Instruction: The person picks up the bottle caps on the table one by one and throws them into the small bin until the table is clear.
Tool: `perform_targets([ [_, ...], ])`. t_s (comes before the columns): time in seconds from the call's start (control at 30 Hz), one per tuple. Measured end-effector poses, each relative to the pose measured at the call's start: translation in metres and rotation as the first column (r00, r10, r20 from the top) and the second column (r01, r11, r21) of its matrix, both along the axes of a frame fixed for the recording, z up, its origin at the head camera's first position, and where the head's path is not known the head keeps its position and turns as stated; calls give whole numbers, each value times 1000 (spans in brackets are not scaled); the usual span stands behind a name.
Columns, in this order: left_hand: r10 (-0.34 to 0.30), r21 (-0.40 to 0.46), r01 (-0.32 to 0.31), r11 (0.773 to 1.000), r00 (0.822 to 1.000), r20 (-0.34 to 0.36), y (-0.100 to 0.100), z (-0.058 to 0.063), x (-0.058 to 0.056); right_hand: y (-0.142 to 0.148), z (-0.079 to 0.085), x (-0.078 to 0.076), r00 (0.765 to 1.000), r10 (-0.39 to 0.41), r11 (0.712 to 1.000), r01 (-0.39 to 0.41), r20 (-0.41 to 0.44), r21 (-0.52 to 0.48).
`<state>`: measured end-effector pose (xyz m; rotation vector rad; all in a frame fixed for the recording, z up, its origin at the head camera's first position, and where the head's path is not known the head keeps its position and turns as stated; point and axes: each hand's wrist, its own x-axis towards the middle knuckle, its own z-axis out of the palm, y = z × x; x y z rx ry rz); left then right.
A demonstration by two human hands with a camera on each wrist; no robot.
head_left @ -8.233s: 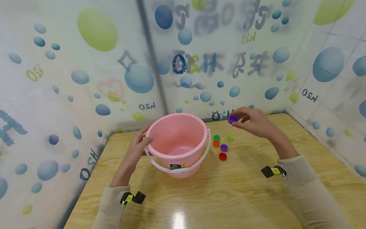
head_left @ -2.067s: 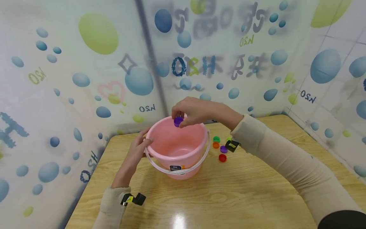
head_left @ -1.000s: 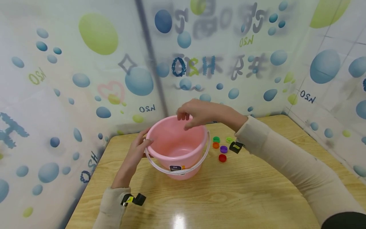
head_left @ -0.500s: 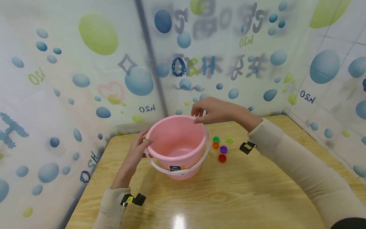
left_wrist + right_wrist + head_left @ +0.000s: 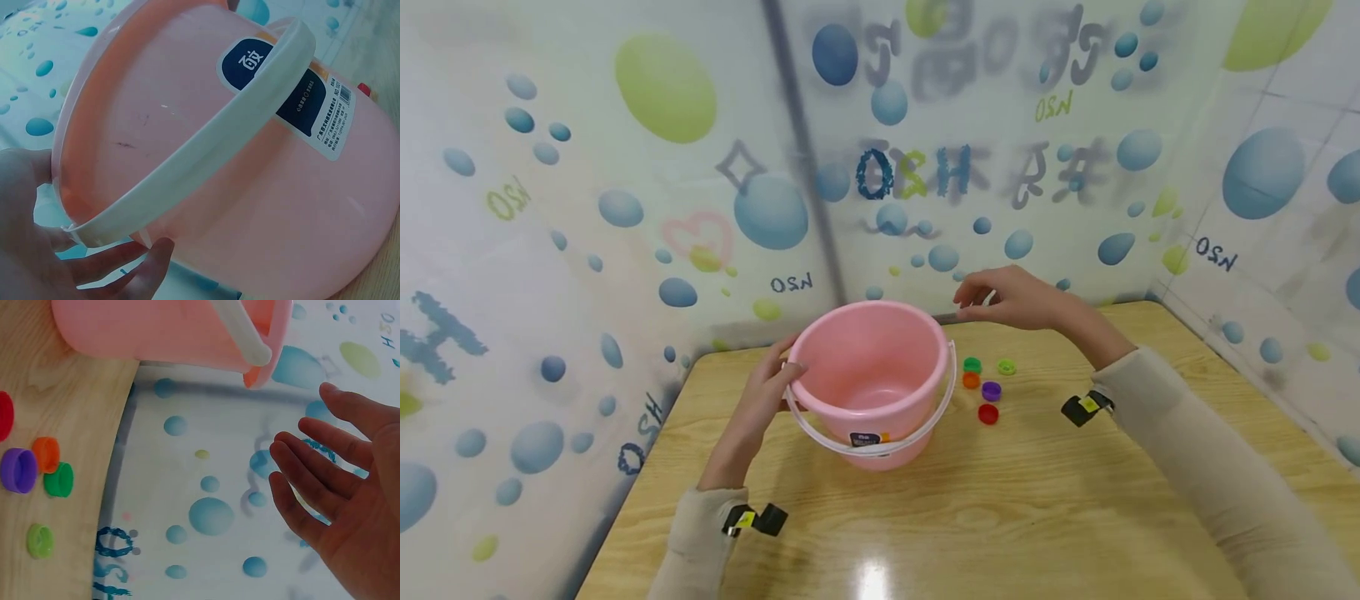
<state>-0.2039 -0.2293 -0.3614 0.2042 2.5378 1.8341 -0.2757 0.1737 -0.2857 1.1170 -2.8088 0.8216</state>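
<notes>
A pink plastic bucket point(image 5: 868, 350) with a white handle point(image 5: 206, 144) stands on the table. My left hand point(image 5: 760, 400) grips its left rim, thumb over the edge and fingers against the outer wall. To the right of the bucket and above the table my right hand point(image 5: 1018, 300) hangs in the air, fingers loosely bent, holding nothing. Below it lie several small bottle caps: dark green point(image 5: 972, 365), lime green point(image 5: 1006, 367), orange point(image 5: 971, 380), purple point(image 5: 991, 391) and red point(image 5: 988, 414). Part of the bucket's floor is hidden by its front wall.
A wooden table point(image 5: 1000, 517) runs up to a white curtain point(image 5: 625, 150) printed with blue and green drops, which stands close behind the bucket. A tiled wall point(image 5: 1300, 267) borders the right side.
A purple cap held in my right hand over the bucket was let go and is now out of sight. That hand then moved right, off the bucket. My left hand has kept its grip.
</notes>
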Motion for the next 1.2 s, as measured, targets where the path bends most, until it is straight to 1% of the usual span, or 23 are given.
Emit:
perform_targets([
  [0.2, -3, -2, 3, 1000, 1000, 1, 0, 0, 0, 17, -24, 4, 998, -50, 996, 53, 38, -75],
  [0.33, -5, 0, 5, 1000, 1000, -3, 0, 0, 0, 27, -41, 7, 993, -100, 985, 106, 55, -137],
  [0.4, -7, 0, 7, 1000, 1000, -4, -1, -1, 0, 31, -49, 8, 990, -125, 979, 133, 58, -152],
  [0.53, -6, 2, 6, 1000, 1000, 0, -1, -1, -1, 37, -64, 8, 986, -152, 974, 162, 73, -158],
  [0.83, 2, -1, -2, 1000, 1000, 14, 0, -1, -3, 46, -90, 7, 973, -204, 965, 218, 105, -146],
  [1.07, 1, 1, -1, 1000, 1000, 4, 0, -1, -3, 48, -112, 4, 973, -200, 965, 216, 116, -151],
  [1.2, -1, 4, 1, 1000, 1000, 0, 1, -1, -2, 48, -125, 2, 972, -193, 968, 211, 133, -137],
])
